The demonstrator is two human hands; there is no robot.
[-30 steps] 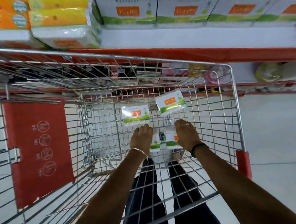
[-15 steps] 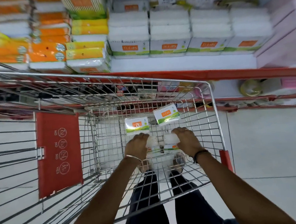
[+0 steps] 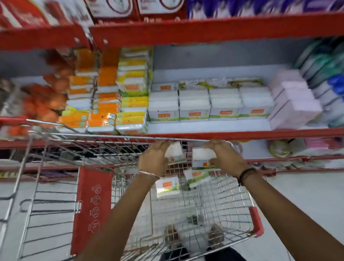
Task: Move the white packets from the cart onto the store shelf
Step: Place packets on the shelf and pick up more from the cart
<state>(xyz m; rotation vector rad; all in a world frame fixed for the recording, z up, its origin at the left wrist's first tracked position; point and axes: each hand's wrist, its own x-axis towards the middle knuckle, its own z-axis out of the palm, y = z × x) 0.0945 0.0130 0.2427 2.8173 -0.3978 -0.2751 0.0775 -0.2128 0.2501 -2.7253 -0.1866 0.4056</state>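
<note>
My left hand (image 3: 154, 160) grips a white packet (image 3: 175, 153) and my right hand (image 3: 225, 156) grips another white packet (image 3: 203, 159); both are raised to the far rim of the wire cart (image 3: 96, 137), just below the shelf's red front edge (image 3: 251, 135). Two more white packets with orange and green labels lie on the cart floor, one flat (image 3: 167, 186) and one tilted (image 3: 197, 177). On the store shelf (image 3: 208, 126) stand rows of matching white packets (image 3: 208, 103).
Orange and yellow packs (image 3: 106, 107) fill the shelf's left side, pink boxes (image 3: 292, 102) and blue-green packs (image 3: 339, 84) the right. A red shelf beam (image 3: 199, 33) runs overhead. The cart's red child-seat flap (image 3: 92, 207) lies left of my arms. A white strip of shelf shows in front of the packets.
Both hands have lifted their packets from the cart floor up to its far rim, and my view has tilted up toward the shelf.
</note>
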